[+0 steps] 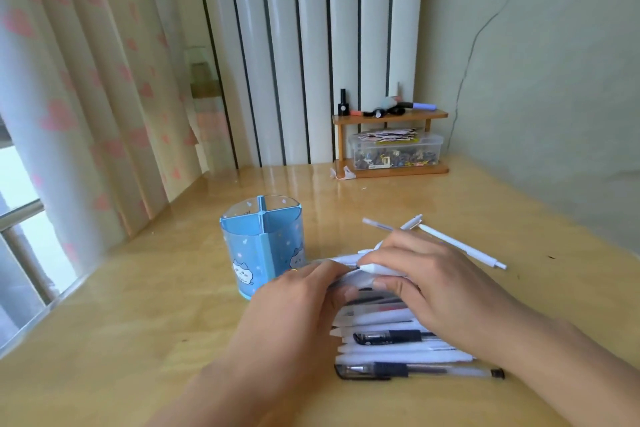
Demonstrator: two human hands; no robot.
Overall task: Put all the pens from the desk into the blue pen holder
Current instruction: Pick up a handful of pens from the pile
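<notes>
The blue pen holder stands empty at left, just beside my left hand, which with my right hand curls around white pens atop the pile of pens; I should squeeze them parallel before lifting, though my fingers hide how many.

I see soft daylight from the window at left, blown out there. Glare streaks on the glossy worktop near the back wall. Shadows faint, under the hands only. Wide-angle bend at the edges; curtain smeared and soft. Centre fairly sharp, slight blur overall.
</notes>
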